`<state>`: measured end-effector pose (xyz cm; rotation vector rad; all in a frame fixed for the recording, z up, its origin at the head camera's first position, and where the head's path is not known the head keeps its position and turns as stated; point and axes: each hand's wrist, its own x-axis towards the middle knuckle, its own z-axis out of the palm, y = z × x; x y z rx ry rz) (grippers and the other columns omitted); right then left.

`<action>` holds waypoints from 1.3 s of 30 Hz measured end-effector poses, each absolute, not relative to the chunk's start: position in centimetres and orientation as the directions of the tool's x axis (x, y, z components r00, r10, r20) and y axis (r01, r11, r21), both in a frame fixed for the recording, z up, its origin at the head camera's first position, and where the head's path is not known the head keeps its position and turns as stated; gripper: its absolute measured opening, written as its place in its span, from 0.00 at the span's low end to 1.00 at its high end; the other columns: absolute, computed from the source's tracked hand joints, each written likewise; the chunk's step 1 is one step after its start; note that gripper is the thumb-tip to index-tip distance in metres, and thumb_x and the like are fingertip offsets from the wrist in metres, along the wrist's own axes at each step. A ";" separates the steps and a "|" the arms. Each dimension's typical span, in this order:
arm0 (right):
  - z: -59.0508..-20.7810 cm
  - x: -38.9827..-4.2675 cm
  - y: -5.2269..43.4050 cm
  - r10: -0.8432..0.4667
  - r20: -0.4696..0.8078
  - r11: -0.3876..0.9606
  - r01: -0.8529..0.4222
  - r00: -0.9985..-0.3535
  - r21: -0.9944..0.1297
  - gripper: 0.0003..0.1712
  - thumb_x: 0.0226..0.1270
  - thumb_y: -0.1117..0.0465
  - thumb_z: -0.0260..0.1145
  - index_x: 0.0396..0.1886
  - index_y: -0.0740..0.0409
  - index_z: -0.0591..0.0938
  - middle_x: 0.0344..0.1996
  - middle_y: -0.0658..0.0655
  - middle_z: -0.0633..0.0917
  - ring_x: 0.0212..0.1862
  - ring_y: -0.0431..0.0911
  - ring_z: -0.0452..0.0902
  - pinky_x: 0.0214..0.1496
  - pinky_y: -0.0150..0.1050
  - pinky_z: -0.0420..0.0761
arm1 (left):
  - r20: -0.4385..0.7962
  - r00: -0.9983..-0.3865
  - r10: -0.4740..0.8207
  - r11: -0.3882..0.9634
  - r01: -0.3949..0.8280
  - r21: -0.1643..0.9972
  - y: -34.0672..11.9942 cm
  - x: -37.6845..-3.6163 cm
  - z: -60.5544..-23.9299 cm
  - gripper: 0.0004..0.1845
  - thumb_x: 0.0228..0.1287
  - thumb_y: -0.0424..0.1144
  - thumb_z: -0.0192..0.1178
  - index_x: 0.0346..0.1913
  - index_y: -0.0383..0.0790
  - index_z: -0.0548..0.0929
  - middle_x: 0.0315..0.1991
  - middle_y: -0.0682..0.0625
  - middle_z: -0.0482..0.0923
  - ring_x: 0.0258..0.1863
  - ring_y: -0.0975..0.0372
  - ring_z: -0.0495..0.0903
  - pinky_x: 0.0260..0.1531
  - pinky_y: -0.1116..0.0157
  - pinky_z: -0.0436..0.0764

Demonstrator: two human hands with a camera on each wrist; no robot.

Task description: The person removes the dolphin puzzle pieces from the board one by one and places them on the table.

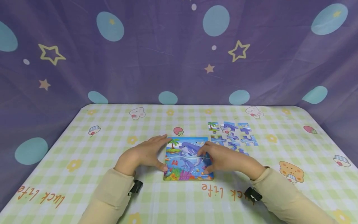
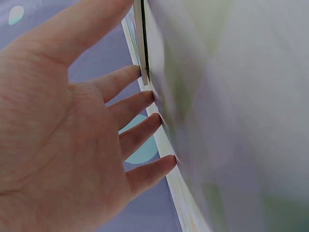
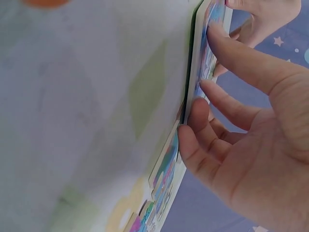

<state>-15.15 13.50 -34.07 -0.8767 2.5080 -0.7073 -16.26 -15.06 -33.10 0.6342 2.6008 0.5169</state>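
Hands are flanking a puzzle board point(image 1: 188, 158) that is lying flat on the bench point(image 1: 84, 174), near the middle and toward the person's edge. The left hand point(image 1: 145, 154) is sitting at the board's 9 o'clock side with its fingers straight and spread; in the left wrist view the fingertips point(image 2: 145, 99) are touching the board's edge point(image 2: 141, 43), with the thumb stretching up along it. The right hand point(image 1: 221, 158) is lying over the board's 3 o'clock side, its fingers bending onto the picture surface and its thumb resting near the 5 o'clock corner. In the right wrist view the board point(image 3: 205, 72) is showing edge-on, the right hand point(image 3: 251, 135) is pressing it with a fingertip on the printed face, and lower fingers point(image 3: 198, 121) are curling round its rim. The board is showing dolphins, a palm and coral.

Loose pieces point(image 1: 233, 135) are lying in a cluster at about 1 o'clock from the board, just beyond the right hand and apart from the board. The bench is wearing a green-and-white checked cloth with small cartoon prints and orange lettering. A purple backdrop point(image 1: 167, 56) with stars and blue ovals is hanging behind it. Both sleeves are beige, each with a dark strap at the wrist.
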 end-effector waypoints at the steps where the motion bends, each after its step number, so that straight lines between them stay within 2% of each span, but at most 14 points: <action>1: -34.1 -15.1 13.5 -0.655 -0.194 0.681 -0.461 -0.730 -0.569 0.27 0.53 0.60 0.80 0.52 0.57 0.80 0.46 0.52 0.76 0.29 0.39 0.67 0.35 0.35 0.73 | -0.300 -0.811 0.502 0.827 0.349 0.442 -15.1 -16.3 -33.1 0.58 0.46 0.53 0.79 0.77 0.39 0.58 0.78 0.41 0.51 0.76 0.45 0.49 0.72 0.44 0.55; 8: -34.4 -15.1 13.4 -0.656 -0.190 0.685 -0.471 -0.730 -0.555 0.24 0.53 0.61 0.80 0.47 0.57 0.80 0.44 0.50 0.75 0.39 0.42 0.71 0.46 0.41 0.77 | -0.299 -0.810 0.504 0.825 0.349 0.445 -15.1 -16.3 -33.1 0.58 0.46 0.53 0.79 0.77 0.39 0.58 0.78 0.41 0.50 0.76 0.46 0.49 0.71 0.44 0.55; 11: -34.4 -15.1 13.4 -0.663 -0.182 0.679 -0.481 -0.726 -0.555 0.23 0.53 0.62 0.79 0.46 0.55 0.78 0.42 0.49 0.74 0.41 0.43 0.71 0.47 0.42 0.77 | -0.300 -0.810 0.504 0.826 0.349 0.443 -15.2 -16.3 -33.1 0.58 0.46 0.53 0.78 0.77 0.39 0.58 0.78 0.40 0.51 0.76 0.46 0.50 0.71 0.44 0.55; 20: -33.9 -14.7 13.3 -0.685 -0.186 0.659 -0.492 -0.704 -0.569 0.24 0.57 0.61 0.77 0.45 0.52 0.71 0.34 0.47 0.75 0.31 0.40 0.67 0.34 0.37 0.71 | -0.304 -0.810 0.502 0.827 0.347 0.443 -15.2 -16.3 -33.1 0.58 0.46 0.53 0.78 0.77 0.38 0.58 0.78 0.40 0.50 0.76 0.45 0.49 0.71 0.43 0.55; 27: -33.7 -14.5 13.7 -0.710 -0.158 0.627 -0.513 -0.687 -0.587 0.21 0.61 0.63 0.74 0.47 0.52 0.71 0.33 0.45 0.77 0.27 0.38 0.67 0.31 0.35 0.71 | -0.303 -0.802 0.515 0.824 0.366 0.433 -15.2 -16.4 -33.4 0.58 0.47 0.53 0.78 0.77 0.36 0.58 0.78 0.39 0.50 0.76 0.44 0.49 0.71 0.43 0.55; 32: -33.7 -14.6 14.0 -0.733 -0.107 0.570 -0.521 -0.672 -0.635 0.17 0.64 0.68 0.70 0.46 0.54 0.72 0.25 0.44 0.77 0.25 0.36 0.64 0.31 0.33 0.70 | -0.301 -0.801 0.518 0.823 0.370 0.431 -15.2 -16.4 -33.4 0.58 0.46 0.54 0.78 0.77 0.36 0.58 0.78 0.39 0.50 0.76 0.44 0.49 0.71 0.43 0.55; 35: -33.5 -14.6 14.1 -0.742 -0.095 0.537 -0.503 -0.664 -0.677 0.14 0.66 0.69 0.68 0.45 0.56 0.72 0.24 0.43 0.79 0.25 0.35 0.68 0.32 0.33 0.72 | -0.302 -0.802 0.516 0.824 0.368 0.431 -15.1 -16.4 -33.4 0.58 0.46 0.54 0.78 0.77 0.37 0.58 0.78 0.40 0.50 0.76 0.44 0.49 0.71 0.43 0.55; 39: -33.1 -14.5 14.4 -0.724 -0.123 0.546 -0.454 -0.679 -0.704 0.12 0.68 0.68 0.66 0.45 0.55 0.72 0.30 0.44 0.84 0.31 0.37 0.77 0.37 0.36 0.76 | -0.301 -0.804 0.512 0.826 0.366 0.429 -15.1 -16.4 -33.3 0.58 0.46 0.54 0.78 0.77 0.37 0.58 0.78 0.40 0.50 0.76 0.45 0.49 0.71 0.43 0.56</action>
